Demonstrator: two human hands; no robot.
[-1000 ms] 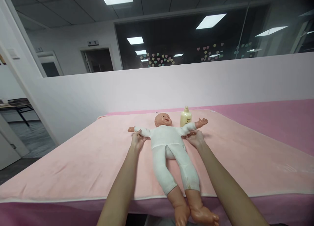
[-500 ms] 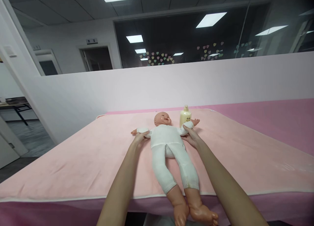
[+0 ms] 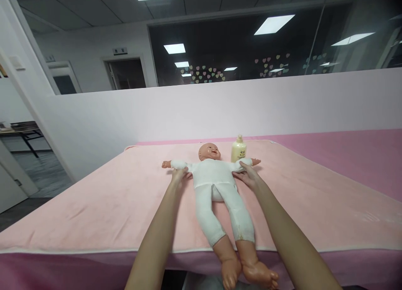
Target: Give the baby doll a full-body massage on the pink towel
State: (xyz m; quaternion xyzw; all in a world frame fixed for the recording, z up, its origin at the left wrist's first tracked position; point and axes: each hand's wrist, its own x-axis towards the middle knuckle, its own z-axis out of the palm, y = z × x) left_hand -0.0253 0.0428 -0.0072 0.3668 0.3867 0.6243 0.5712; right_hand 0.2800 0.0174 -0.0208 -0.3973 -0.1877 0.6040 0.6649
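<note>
A baby doll (image 3: 215, 172) with a white cloth body lies on its back on a pink blanket (image 3: 132, 198). Its head points to the wall, and its bare feet hang past the near edge. My left hand (image 3: 180, 175) is closed around the upper part of the doll's arm on the left. On the other side, my right hand (image 3: 250, 177) grips the doll's other arm, thumb on top. Both doll arms stretch out sideways. A pale yellow pump bottle (image 3: 238, 149) stands just behind the arm on the right, which hides its base.
A low white wall (image 3: 188, 114) with a dark window above it runs behind the bed. Pink surface (image 3: 345, 156) shows beyond the blanket on the right. Through an opening at far left stands a table (image 3: 23, 133) with dark items.
The doll's forearms have swung to lie straighter out to the sides: the left one moved up and outward, the right one down and outward. My hands keep hold of the arms.
</note>
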